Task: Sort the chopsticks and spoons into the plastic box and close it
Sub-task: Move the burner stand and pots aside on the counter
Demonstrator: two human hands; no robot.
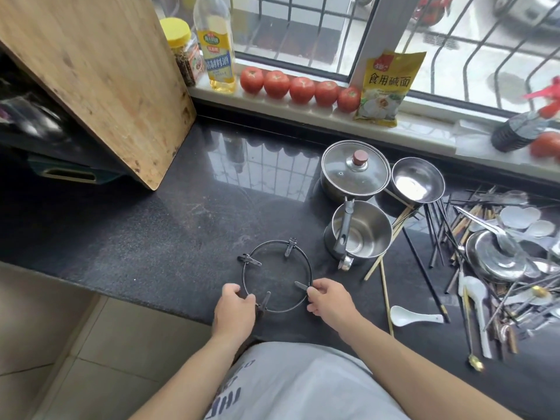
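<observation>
A black metal ring stand (277,275) with several prongs lies on the dark counter near its front edge. My left hand (235,313) grips the ring's near left side and my right hand (328,301) pinches its near right side. A jumbled pile of chopsticks (439,234) and spoons lies on the counter at the right. One white ceramic spoon (413,316) lies apart from the pile, close to my right forearm. No plastic box is in view.
A lidded pot (354,171), a steel bowl (418,183) and a handled steel pot (360,230) stand right of centre. A wooden cutting board (91,71) leans at the left. Tomatoes (301,89), a bottle and a yellow packet line the windowsill.
</observation>
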